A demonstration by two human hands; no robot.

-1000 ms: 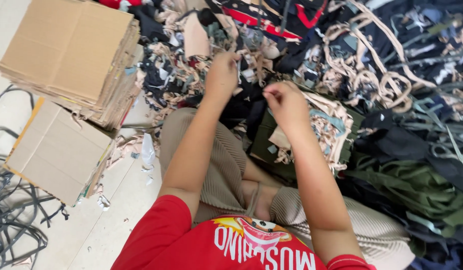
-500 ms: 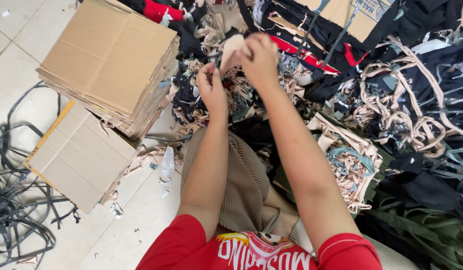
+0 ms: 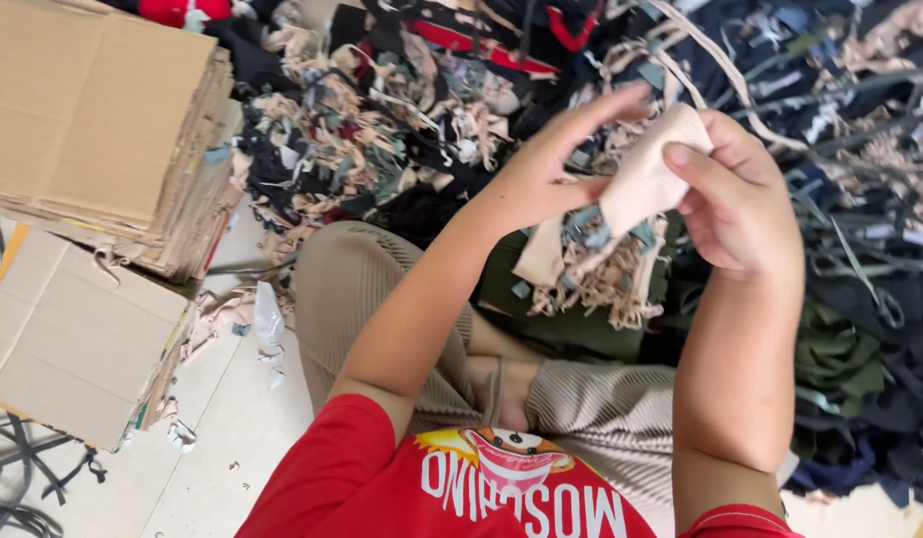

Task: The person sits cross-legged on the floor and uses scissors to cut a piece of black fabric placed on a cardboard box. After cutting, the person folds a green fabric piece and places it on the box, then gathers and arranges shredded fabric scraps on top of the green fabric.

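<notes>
Above the lap: a beige cloth piece (image 3: 646,179) is held between two hands, over the scrap heap (image 3: 402,130).
Left hand (image 3: 541,179): fingers are stretched almost straight, and the cloth is pressed from the left side; the thumb is hidden behind the palm.
Right hand (image 3: 736,204): fingers are curled around the right edge of the cloth, and the thumb is laid on its top corner.
Cloth: its lower part is seen hanging down to frayed strips (image 3: 606,284); where the piece ends and the strips begin cannot be told.
Hidden: the fingertips of the right hand are covered by the cloth.
Cut off: the heap is cut by the top and right edges, so its full size is not seen.
Hard to make out: the single scraps in the heap cannot be counted.
Counted: two cardboard stacks (image 3: 103,130) are seen at the left, one above the other, and one bundle of dark cables (image 3: 23,478) at the lower left corner.
</notes>
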